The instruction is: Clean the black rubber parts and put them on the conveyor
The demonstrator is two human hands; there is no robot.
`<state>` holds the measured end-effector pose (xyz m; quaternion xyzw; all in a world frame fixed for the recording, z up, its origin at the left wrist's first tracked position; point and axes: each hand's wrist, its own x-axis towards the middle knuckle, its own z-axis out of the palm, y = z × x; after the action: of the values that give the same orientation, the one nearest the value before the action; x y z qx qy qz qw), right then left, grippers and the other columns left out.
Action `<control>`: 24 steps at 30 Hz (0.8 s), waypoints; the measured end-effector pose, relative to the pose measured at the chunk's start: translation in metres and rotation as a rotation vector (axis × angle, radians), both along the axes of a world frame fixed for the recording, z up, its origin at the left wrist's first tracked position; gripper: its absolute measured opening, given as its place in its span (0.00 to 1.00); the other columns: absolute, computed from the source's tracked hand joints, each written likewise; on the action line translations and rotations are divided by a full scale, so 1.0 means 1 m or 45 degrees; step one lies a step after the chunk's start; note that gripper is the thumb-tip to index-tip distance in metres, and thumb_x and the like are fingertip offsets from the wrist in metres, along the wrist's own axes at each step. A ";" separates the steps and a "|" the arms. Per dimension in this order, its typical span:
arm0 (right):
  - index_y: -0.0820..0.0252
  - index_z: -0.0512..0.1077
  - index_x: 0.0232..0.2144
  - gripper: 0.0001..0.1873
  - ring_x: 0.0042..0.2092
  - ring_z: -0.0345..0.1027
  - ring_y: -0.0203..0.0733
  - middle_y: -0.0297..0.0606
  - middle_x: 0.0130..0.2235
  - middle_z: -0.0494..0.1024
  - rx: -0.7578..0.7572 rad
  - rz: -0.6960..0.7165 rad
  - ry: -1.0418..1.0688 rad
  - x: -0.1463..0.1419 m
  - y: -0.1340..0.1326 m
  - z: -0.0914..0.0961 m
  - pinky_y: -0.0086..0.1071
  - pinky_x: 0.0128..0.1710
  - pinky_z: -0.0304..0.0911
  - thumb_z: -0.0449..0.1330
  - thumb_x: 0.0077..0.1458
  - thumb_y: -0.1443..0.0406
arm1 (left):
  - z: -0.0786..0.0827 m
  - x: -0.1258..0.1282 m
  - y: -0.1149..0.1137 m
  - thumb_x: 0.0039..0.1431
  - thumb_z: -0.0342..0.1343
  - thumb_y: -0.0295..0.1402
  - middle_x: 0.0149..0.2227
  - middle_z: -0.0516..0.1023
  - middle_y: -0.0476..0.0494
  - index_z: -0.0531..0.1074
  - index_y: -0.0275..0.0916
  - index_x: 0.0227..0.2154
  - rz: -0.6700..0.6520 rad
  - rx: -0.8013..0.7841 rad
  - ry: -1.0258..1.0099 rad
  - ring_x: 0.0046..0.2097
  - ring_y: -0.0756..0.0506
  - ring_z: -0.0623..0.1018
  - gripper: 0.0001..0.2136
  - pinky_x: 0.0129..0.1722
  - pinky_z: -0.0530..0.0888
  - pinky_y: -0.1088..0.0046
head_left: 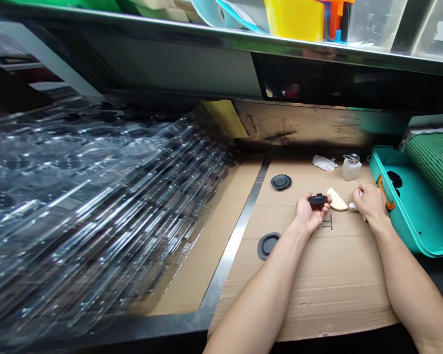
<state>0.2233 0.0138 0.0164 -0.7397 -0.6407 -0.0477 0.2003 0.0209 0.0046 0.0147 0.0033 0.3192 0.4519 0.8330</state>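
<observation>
Nearest me, at the lower right of the frame, a flat brown cardboard sheet is covering the bench. A dark grey, rounded rubbery-looking dish is lying just beside the left forearm. Farther up, right of centre, the left hand is gripping a small, glossy black oval piece, raised above the sheet. The right hand is gripping a small white scrap, cloth or paper, mostly hidden. My judgement: the left fingers should be supporting the piece by its rim, leaving its face reachable; the right should be keeping the scrap flat and pressing lightly. Between the hands, a cream half-round pad is lying. Beyond, a squarish white bottle with a metal top is standing upright; better keeping elbows and wrists off it.
</observation>
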 end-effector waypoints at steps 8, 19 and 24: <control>0.55 0.79 0.41 0.15 0.42 0.69 0.42 0.39 0.39 0.79 0.206 0.709 0.250 -0.019 -0.005 -0.005 0.33 0.44 0.60 0.53 0.66 0.59 | -0.008 0.019 -0.006 0.69 0.36 0.40 0.24 0.77 0.35 0.71 0.28 0.38 0.042 0.278 0.454 0.19 0.48 0.71 0.22 0.16 0.69 0.76; 0.57 0.79 0.34 0.15 0.43 0.66 0.45 0.42 0.38 0.79 -0.065 0.606 -0.219 -0.055 -0.024 0.005 0.36 0.46 0.53 0.52 0.66 0.62 | -0.048 0.032 -0.008 0.68 0.44 0.49 0.15 0.73 0.43 0.71 0.40 0.22 -0.036 0.624 1.074 0.16 0.45 0.72 0.24 0.18 0.70 0.72; 0.59 0.79 0.29 0.16 0.42 0.68 0.44 0.43 0.37 0.80 -0.148 0.435 -0.244 -0.039 -0.020 0.011 0.35 0.43 0.53 0.53 0.63 0.63 | -0.030 0.030 -0.013 0.70 0.39 0.44 0.20 0.76 0.38 0.73 0.36 0.28 -0.025 0.524 0.945 0.16 0.46 0.71 0.23 0.16 0.68 0.72</control>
<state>0.1846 -0.0059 0.0278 -0.6226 -0.7747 -0.0461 0.1004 0.0514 -0.0079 -0.0153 0.3352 0.5006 0.4665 0.6476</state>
